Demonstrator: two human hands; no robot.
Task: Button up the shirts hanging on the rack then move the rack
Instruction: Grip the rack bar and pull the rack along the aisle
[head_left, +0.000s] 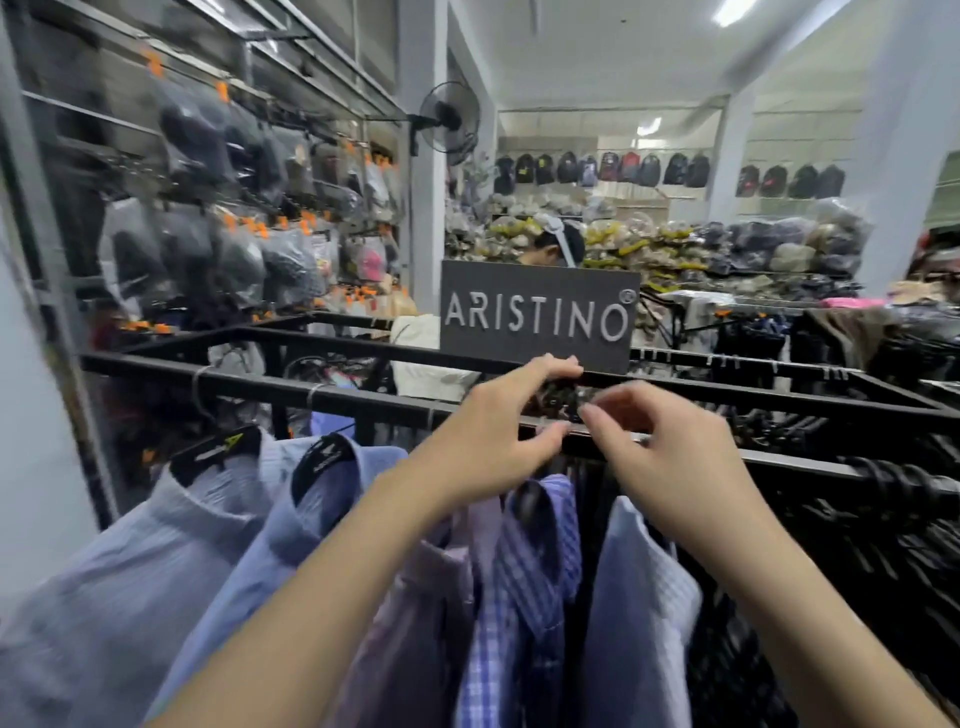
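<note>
A black metal rack runs across the view with several shirts hanging from its near bar. Pale blue shirts hang at the left, a purple checked shirt in the middle and a light striped shirt to its right. My left hand is raised to the near bar, fingers over the top and thumb under it, above the purple shirt. My right hand hovers just right of it at the bar, fingers curled and blurred; whether it pinches a hanger hook is unclear.
A dark ARISTINO sign stands on the rack's far bar. Dark garments on black hangers fill the rack's right side. Bagged caps hang on the left wall grid. A person bends behind the sign among piled goods.
</note>
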